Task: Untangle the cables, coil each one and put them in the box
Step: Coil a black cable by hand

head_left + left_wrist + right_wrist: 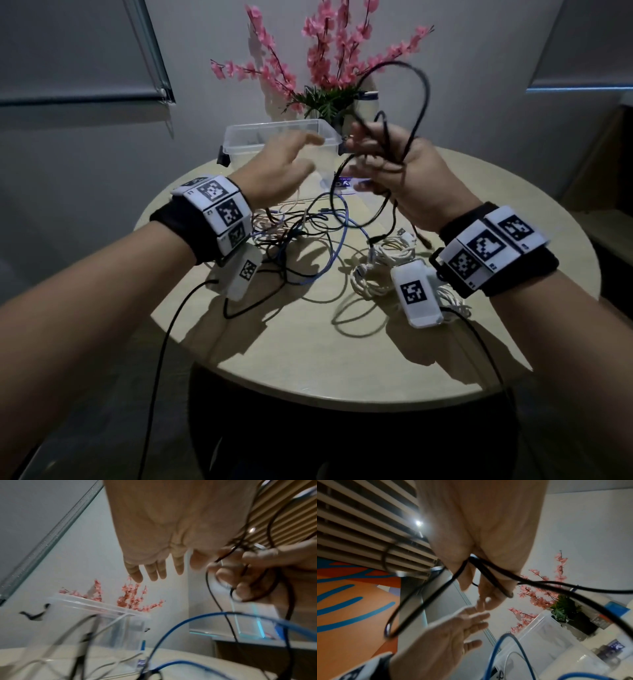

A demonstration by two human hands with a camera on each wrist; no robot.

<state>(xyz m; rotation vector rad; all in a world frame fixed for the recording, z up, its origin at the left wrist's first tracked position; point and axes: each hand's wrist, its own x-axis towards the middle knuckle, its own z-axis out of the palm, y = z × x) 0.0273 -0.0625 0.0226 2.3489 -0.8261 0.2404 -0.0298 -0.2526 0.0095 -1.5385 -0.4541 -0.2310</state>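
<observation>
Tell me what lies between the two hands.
Head view: only a small open gap between left hand and right hand, clear plastic box behind.

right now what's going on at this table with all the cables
A person is sorting a tangle of cables on a round table. Their right hand grips loops of a black cable, held up above the table. The left hand is open, fingers spread, reaching toward it. A blue cable, more black ones and a white cable lie loose on the table. The clear plastic box stands behind them; what is inside is unclear.
</observation>
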